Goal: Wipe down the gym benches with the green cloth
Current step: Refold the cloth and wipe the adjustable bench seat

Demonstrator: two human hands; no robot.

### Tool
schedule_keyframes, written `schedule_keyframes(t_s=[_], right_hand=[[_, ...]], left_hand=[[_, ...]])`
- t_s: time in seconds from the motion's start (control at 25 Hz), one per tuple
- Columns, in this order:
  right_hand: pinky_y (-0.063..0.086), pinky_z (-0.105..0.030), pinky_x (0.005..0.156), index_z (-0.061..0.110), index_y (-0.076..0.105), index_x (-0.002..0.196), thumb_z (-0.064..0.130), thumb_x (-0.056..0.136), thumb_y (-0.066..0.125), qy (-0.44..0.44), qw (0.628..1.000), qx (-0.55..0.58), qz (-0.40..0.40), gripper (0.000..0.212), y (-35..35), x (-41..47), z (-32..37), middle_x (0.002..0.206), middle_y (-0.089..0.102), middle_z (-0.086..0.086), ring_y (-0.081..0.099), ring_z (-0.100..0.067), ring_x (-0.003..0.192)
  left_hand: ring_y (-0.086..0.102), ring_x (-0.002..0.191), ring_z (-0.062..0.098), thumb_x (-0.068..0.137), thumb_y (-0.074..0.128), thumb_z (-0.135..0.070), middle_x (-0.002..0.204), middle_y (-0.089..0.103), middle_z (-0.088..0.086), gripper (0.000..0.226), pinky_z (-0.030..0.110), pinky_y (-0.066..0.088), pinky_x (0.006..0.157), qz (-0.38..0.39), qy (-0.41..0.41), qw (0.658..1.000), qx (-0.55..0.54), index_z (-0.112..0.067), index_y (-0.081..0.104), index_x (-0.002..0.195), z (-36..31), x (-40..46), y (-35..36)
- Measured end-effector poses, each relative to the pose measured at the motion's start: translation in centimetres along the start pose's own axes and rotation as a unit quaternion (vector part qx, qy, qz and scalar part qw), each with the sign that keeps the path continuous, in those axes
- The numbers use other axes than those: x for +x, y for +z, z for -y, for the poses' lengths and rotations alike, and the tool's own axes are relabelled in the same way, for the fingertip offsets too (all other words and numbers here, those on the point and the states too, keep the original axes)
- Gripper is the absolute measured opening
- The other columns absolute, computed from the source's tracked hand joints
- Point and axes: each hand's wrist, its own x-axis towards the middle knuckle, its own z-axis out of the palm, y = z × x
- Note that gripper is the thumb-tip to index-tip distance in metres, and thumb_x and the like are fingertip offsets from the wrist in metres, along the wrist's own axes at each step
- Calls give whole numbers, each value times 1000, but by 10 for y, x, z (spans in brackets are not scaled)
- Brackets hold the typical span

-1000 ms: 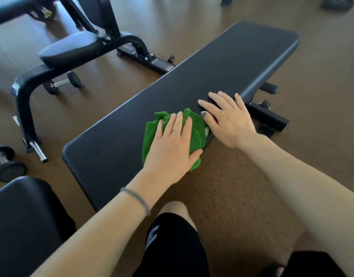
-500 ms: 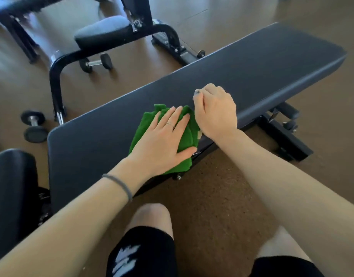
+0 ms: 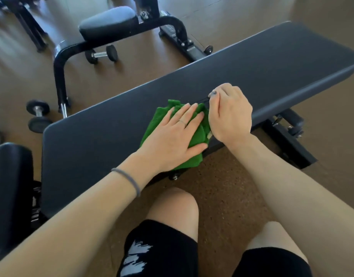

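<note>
Brown gym flooring (image 3: 222, 196) runs under everything I see, with a long black flat bench (image 3: 252, 72) lying diagonally across the view. On its near edge sits the green cloth (image 3: 154, 124), bunched in folds, and my left hand (image 3: 172, 138) presses flat on top of it, fingers straight and close together. My right hand (image 3: 230, 114) rests just beside the cloth on the pad, fingers curled into a loose fist; a thin dark thing shows at the thumb tip, but I cannot tell whether anything is pinched there. Another padded bench (image 3: 108, 23) stands beyond, with small dumbbells (image 3: 101, 54) on the floor beneath it, and a further pad edge (image 3: 8, 186) sits at my left. I judge the wipe of this bench is mid-stroke; next calls for firm, even pressure sweeping the cloth along the uncovered length.
</note>
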Motion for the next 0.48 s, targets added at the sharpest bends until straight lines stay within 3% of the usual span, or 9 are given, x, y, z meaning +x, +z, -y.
schedule_keyframes(t_s=[0.16,0.28,0.48], right_hand=[[45,-34,74,11,69,90,25,106,31,-6,1000,-2,5,44,-2,-1,3,101,67,-1,59,-23,91],[37,-28,69,14,69,92,25,106,36,8,1000,-23,-7,38,-1,1,5,102,66,1,58,-21,89],[33,-25,73,16,69,99,27,106,35,51,998,-35,15,37,0,3,8,108,64,3,56,-18,95]], left_hand=[[6,161,23,103,37,-62,174,8,6,81,46,8,131,3,27,999,21,-17,12,166,12,-38,-3],[-4,160,15,101,31,-67,173,-3,-4,82,41,-2,128,32,59,998,0,-26,4,167,37,-61,-8],[0,161,15,106,23,-62,175,3,-4,69,46,1,130,46,31,997,-62,-29,12,166,49,68,-16]])
